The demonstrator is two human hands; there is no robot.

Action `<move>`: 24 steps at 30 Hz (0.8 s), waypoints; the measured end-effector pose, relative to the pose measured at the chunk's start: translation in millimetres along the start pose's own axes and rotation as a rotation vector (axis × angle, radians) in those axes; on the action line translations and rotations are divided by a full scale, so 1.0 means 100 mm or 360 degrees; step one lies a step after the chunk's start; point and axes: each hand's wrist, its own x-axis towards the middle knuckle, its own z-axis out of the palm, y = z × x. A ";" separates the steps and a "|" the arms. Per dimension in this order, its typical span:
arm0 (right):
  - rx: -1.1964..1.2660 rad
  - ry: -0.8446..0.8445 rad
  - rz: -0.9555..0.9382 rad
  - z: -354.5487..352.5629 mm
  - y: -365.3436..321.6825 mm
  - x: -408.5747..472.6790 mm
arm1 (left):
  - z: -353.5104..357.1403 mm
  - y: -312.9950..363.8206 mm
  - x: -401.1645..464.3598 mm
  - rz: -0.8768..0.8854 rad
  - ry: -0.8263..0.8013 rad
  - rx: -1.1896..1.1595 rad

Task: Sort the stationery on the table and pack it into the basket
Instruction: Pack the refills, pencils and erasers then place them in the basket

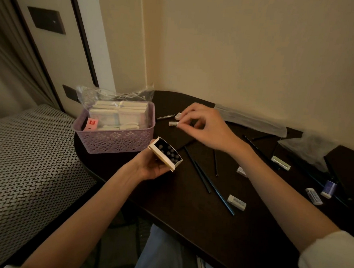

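1. Bare forearms reach in from the bottom edge of the head view over a dark tabletop [187,213]; a white sleeve cuff [330,259] shows at the right elbow.

2. Left hand [155,165] is wrapped around an open pencil box [166,154], its mouth tilted up toward the camera, with round pencil ends visible inside; the box looks partly filled.

3. Right hand [205,127] hovers farther back, thumb and forefinger pinched together at a small white eraser [172,123]; whether the eraser is gripped or merely touched cannot be told. A second eraser [178,115] lies just beside it, with a pen [165,117] near the basket.

4. Lavender plastic basket [113,144] stands at the tabletop's left end and already holds stacked white packets and a pink-labelled item, so part of the packing appears done.

5. Loose black pencils [208,179] lie scattered across the middle of the tabletop, outside the box.

6. More sleeved erasers wait unsorted: one near the front edge [236,202], a pair at the far right [314,196], a blue-wrapped one [329,188], and a longer white piece [280,162].

7. Clear plastic wrappers [249,119] rest along the wall.

8. Judged from this spread, roughly half the job remains: pencils to box, erasers to gather, all to be placed in the basket.
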 end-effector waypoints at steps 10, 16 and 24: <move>-0.0688 -0.0489 0.0263 0.80 1.11 1.05 | -0.20 0.14 -0.01 0.0011 0.0007 -0.0156; -0.0824 -0.0725 0.0290 1.12 1.53 1.56 | -0.26 0.19 0.09 0.0013 -0.0096 -0.0116; -0.1177 -0.0613 0.0018 1.34 1.72 1.72 | -0.16 0.24 0.08 -0.0004 -0.0210 -0.0125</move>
